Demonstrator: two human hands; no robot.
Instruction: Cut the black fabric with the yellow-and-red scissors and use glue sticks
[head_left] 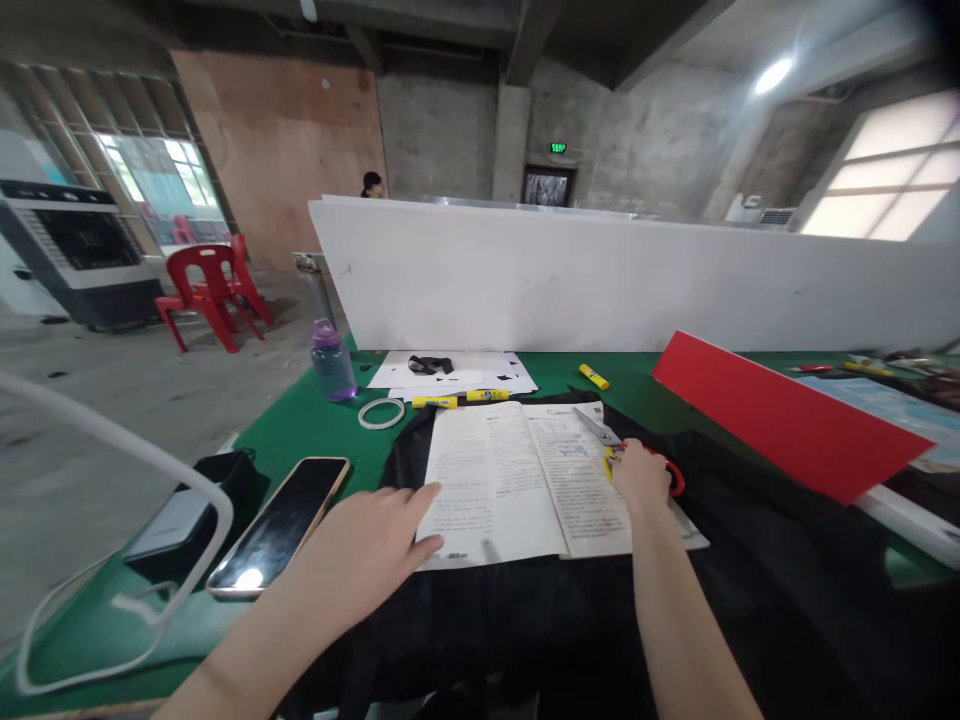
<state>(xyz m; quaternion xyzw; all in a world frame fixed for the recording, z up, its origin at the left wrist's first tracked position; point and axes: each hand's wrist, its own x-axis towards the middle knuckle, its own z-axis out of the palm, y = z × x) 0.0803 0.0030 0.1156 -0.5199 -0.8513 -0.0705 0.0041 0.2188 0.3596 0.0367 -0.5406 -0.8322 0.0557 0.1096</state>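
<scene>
Black cloth (487,625) under book (487,490); left fingers (424,500) spread, empty; right fingers (634,448) grip scissors (609,437). Keep blades (592,424) flat, pointing away.

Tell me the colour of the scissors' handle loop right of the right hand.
Red; the handle loop shows best in the head view.

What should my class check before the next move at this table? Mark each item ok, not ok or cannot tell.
1. Book open on the black cloth: ok.
2. Scissors held in the right hand: ok.
3. Blades clear of the book: not ok, they are over its right page.
4. Left hand pressing the book: cannot tell, it is at the left edge.
5. Bottle upright: ok.
</scene>
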